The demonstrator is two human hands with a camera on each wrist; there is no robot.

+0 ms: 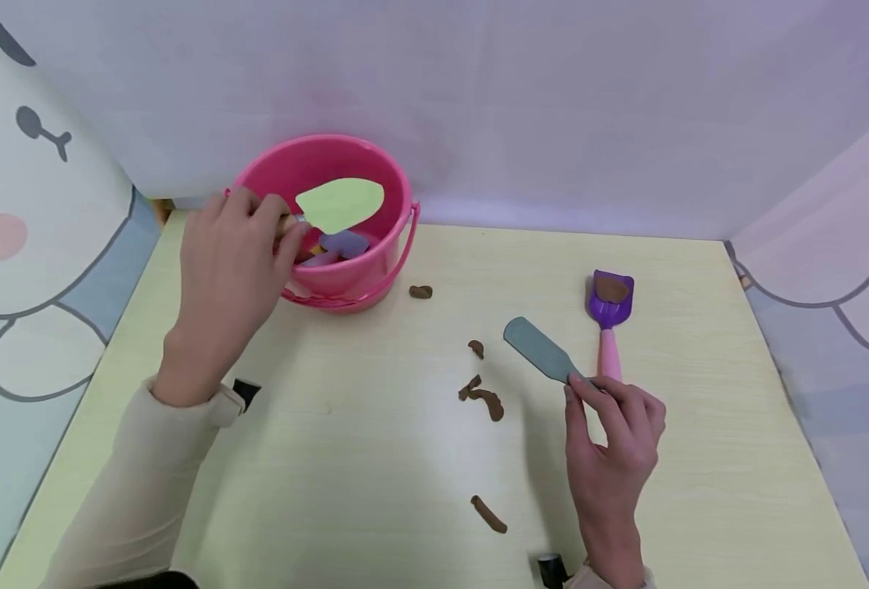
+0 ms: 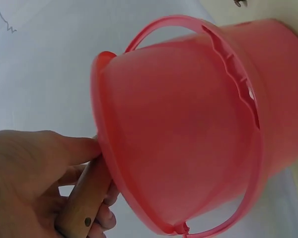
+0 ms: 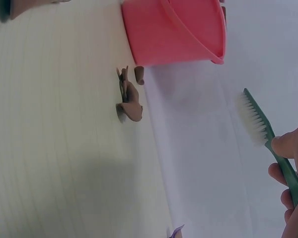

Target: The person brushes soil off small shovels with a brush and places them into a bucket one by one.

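Note:
My left hand grips the wooden handle of a small trowel. Its pale green blade lies over the mouth of a pink bucket. Inside the bucket are purple and yellow items, partly hidden. In my right hand is a green brush, pinched by its handle above the table; the right wrist view shows its pale bristles. Beyond that hand lies a purple toy shovel with a pink handle and a brown piece on its scoop.
Brown curled scraps are scattered mid-table, with one strip nearer the front and another scrap beside the bucket. A pale wood-grain table bears everything. Behind it hangs a whitish cloth.

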